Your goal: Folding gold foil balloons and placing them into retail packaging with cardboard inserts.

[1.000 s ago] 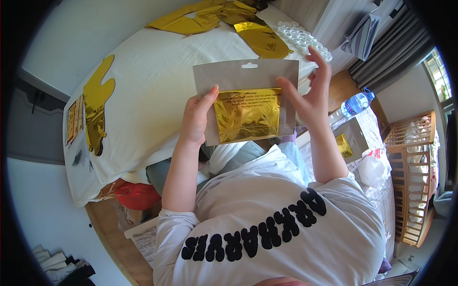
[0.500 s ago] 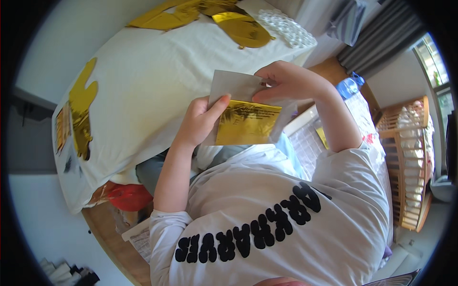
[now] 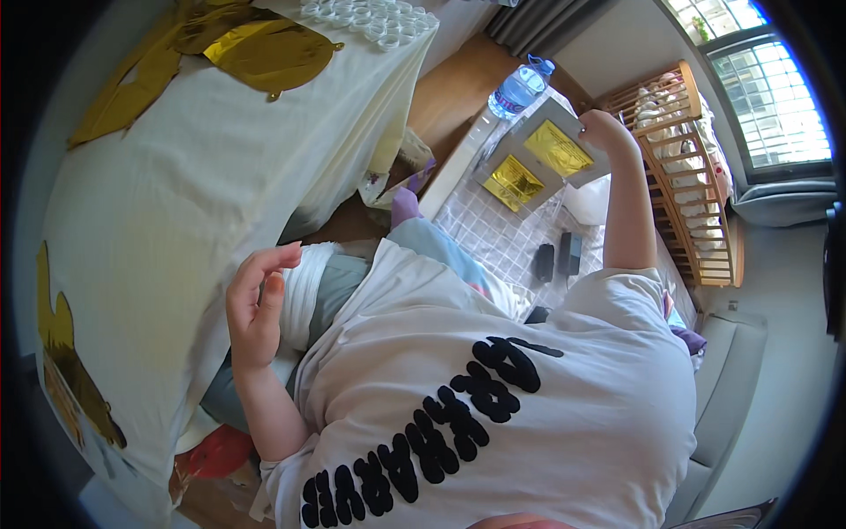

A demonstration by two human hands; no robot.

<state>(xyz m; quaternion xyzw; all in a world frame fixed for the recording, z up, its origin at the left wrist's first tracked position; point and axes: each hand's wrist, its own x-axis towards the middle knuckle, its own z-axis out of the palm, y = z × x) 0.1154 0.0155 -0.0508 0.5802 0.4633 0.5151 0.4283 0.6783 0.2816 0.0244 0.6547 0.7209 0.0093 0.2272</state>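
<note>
One gray packet (image 3: 561, 148) with gold foil showing is at the upper right of the frame, its edge pinched between the thumb and fingers of the right hand (image 3: 608, 132). It overlaps a second packet (image 3: 514, 183) over the checked bed cover (image 3: 498, 234) (whether the held one touches the cover, I cannot tell). Just above stands a water bottle (image 3: 520, 90). The left hand (image 3: 257, 309), left of center, is bare, its fingers half curled with a narrow gap to the thumb, beside the white tablecloth (image 3: 176, 194); gold balloons (image 3: 273, 55) lie at upper left
</note>
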